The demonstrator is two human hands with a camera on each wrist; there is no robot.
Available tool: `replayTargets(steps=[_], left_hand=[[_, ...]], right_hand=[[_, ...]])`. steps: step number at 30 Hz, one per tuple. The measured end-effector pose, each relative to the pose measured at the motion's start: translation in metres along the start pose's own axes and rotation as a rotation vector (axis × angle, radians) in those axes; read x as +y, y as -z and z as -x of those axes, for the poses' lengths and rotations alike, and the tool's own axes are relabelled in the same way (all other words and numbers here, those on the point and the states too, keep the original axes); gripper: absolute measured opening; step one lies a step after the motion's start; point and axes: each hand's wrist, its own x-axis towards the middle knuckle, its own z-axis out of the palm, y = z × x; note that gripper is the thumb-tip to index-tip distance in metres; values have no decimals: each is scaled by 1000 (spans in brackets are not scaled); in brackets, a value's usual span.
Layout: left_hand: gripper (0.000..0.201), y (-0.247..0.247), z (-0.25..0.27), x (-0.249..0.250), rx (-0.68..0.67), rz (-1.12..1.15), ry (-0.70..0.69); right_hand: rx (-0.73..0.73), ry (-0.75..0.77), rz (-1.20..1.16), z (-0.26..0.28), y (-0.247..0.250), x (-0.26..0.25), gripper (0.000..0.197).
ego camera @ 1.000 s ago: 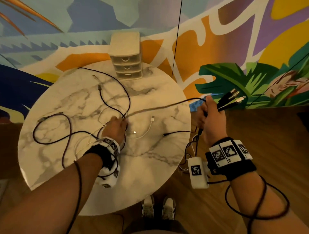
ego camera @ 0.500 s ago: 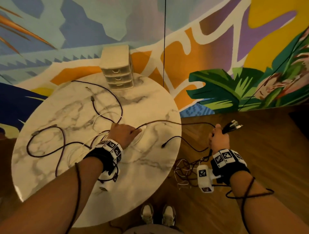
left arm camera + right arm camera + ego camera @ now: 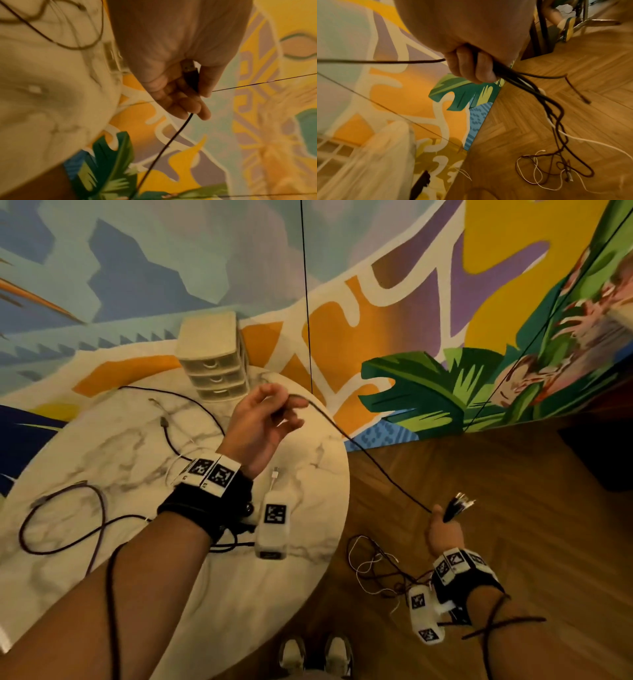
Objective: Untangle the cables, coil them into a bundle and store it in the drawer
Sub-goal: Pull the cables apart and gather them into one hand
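My left hand [image 3: 286, 414] is raised over the far edge of the round marble table [image 3: 308, 542]. It pinches the USB plug [image 3: 189, 67] of a black cable [image 3: 370, 460]. That cable runs down and right to my right hand [image 3: 442, 520], held low beside the table. My right hand [image 3: 471, 70] grips a bunch of cable ends [image 3: 460, 501]. Their lengths hang to a black and white tangle [image 3: 556, 166] on the floor. More dark cables [image 3: 61, 525] and a white cable [image 3: 274, 477] lie on the table. The small three-drawer unit [image 3: 214, 361] stands at the table's far edge, drawers closed.
A painted mural wall [image 3: 411, 320] rises right behind the table. A thin black wire [image 3: 305, 302] hangs down in front of it. Wooden floor [image 3: 513, 491] spreads to the right. My shoes [image 3: 315, 655] are at the table's near edge.
My left hand rose off the table with the black cable's plug end. My right hand dropped lower and rightwards with its bunch, so the cable now stretches between both hands.
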Motion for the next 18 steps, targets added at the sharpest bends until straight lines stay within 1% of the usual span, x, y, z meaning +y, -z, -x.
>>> replayTargets(steps=[2, 4, 5, 7, 9, 11, 13, 15, 17, 18], left_hand=[[10, -24, 2, 10, -100, 87, -37], [13, -48, 6, 13, -152, 58, -53], [13, -58, 9, 13, -165, -13, -59], [14, -74, 15, 12, -177, -228, -87], [18, -83, 18, 11, -196, -452, -134], [18, -84, 20, 10, -214, -649, -167], [14, -83, 23, 0, -248, -828, -163], [11, -83, 29, -18, -324, -945, -137], [11, -82, 34, -40, -352, -1017, -153], [11, -82, 36, -48, -345, -1050, -167]], right_hand=[[-47, 28, 89, 4, -10, 9, 61], [-92, 54, 172, 8, -19, 14, 56], [-118, 61, 209, 10, -24, 17, 54], [-165, 80, 247, 11, -29, 22, 53], [-192, 88, 138, 13, -27, 24, 50], [-193, 127, 93, 21, -18, 19, 49], [-169, 235, 20, 35, -11, 4, 41], [-157, 438, -171, 60, -9, -22, 35], [-218, 644, -339, 91, -10, -52, 34], [-280, 710, -404, 104, -10, -63, 33]])
